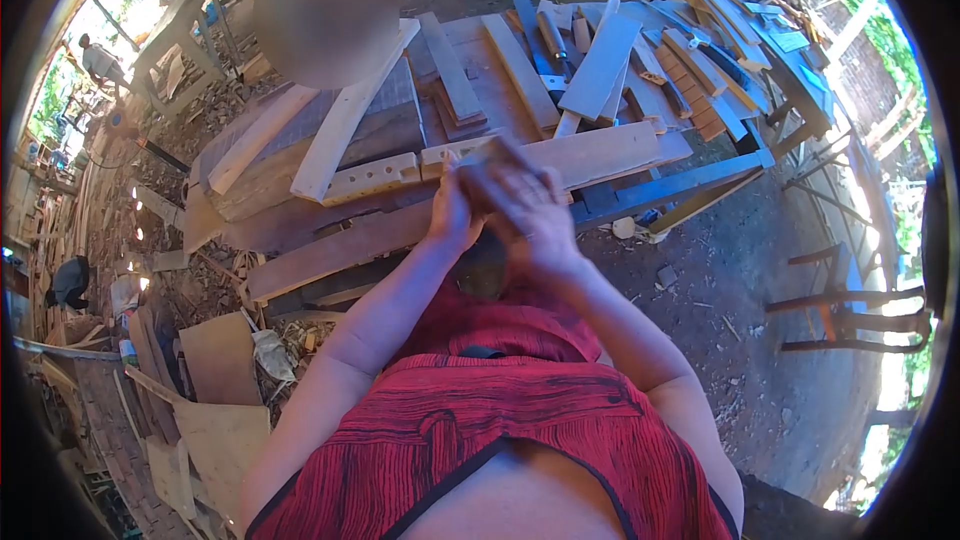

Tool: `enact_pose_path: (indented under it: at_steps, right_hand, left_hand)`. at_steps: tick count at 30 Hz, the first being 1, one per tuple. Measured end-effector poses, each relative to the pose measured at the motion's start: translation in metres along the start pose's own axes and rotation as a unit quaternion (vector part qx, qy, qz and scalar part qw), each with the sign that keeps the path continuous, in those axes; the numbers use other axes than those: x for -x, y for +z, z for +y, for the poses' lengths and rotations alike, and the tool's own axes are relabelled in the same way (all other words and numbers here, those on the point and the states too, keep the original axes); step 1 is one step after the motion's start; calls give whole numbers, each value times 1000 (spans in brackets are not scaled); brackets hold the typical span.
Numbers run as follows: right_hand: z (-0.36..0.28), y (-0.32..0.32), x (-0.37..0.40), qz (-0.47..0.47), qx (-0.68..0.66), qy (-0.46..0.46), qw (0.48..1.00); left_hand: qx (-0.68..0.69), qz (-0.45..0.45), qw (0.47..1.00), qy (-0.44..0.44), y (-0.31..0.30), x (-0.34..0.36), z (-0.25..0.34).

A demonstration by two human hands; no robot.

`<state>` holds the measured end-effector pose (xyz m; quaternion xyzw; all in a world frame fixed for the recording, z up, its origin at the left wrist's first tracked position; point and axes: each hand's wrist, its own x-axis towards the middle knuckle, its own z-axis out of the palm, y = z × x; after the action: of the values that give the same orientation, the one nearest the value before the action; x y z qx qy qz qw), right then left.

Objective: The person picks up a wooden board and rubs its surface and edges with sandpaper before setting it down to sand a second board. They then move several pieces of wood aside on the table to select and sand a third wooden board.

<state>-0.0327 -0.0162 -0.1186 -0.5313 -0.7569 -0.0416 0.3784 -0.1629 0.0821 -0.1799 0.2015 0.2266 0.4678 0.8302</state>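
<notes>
Both my hands meet in front of my body at the near edge of the workbench. My left hand [456, 208] is closed against a dark brown wooden piece [492, 172]. From the right, my right hand [535, 208] lies over the same piece, its fingers slightly blurred and pressed along it. Just behind my hands, a pale board [600, 155] lies on the bench. A light wooden bar with round holes [375, 178] rests to the left of them, above a long brown plank [350, 248].
Boards, a saw [528, 25] and a hand plane [552, 38] cover the bench's far side. Behind a blurred patch, two planks slope down at left. A wooden chair [850, 320] stands at right. Scraps litter the floor. A person [100, 60] is at far left.
</notes>
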Motion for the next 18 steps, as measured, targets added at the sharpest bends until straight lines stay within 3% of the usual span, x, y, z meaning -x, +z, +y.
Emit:
enact_pose_path:
  at_steps: [2, 3, 4, 6, 7, 9, 10, 12, 13, 14, 15, 16, 17, 18]
  right_hand:
    - [42, -14, 14, 33, 100, 96, 990]
    - [73, -17, 24, 77, 88, 154, 981]
    - [101, -20, 35, 119, 74, 213, 967]
    - [130, -35, 41, 107, 131, 317, 933]
    - [129, -33, 42, 109, 131, 318, 933]
    - [113, -27, 44, 107, 253, 239, 931]
    - [89, -23, 37, 88, 230, 193, 950]
    - [24, -14, 18, 42, 144, 118, 982]
    - [11, 5, 21, 28, 105, 82, 991]
    - [-7, 13, 19, -23, 70, 68, 995]
    - [-27, 14, 12, -56, 36, 51, 996]
    - [-26, 12, 13, -54, 39, 57, 996]
    - [-25, 11, 13, -58, 25, 38, 997]
    - [-23, 10, 12, -61, 11, 17, 998]
  left_hand:
    - [-83, -226, 969, -44, 0, -2, 11]
    - [-122, -91, 988, -27, 24, 10, 9]
    - [-119, -89, 989, -28, 24, 12, 8]
    - [-113, -87, 989, -27, 25, 10, 9]
    - [-114, -88, 989, -27, 25, 10, 10]
    - [-114, -83, 990, -27, 26, 10, 9]
    - [-115, -86, 989, -27, 23, 8, 11]
    - [-50, -230, 971, -44, 5, 1, 11]
    - [-51, -233, 970, -50, -7, -6, 2]
    - [-342, -189, 909, 149, -21, -15, -10]
    - [-587, -123, 728, 332, -29, -19, -16]
    - [-586, -130, 729, 328, -27, -17, -14]
    - [-362, -156, 903, 169, -25, -15, -7]
    - [-101, -163, 981, -11, -17, -11, -1]
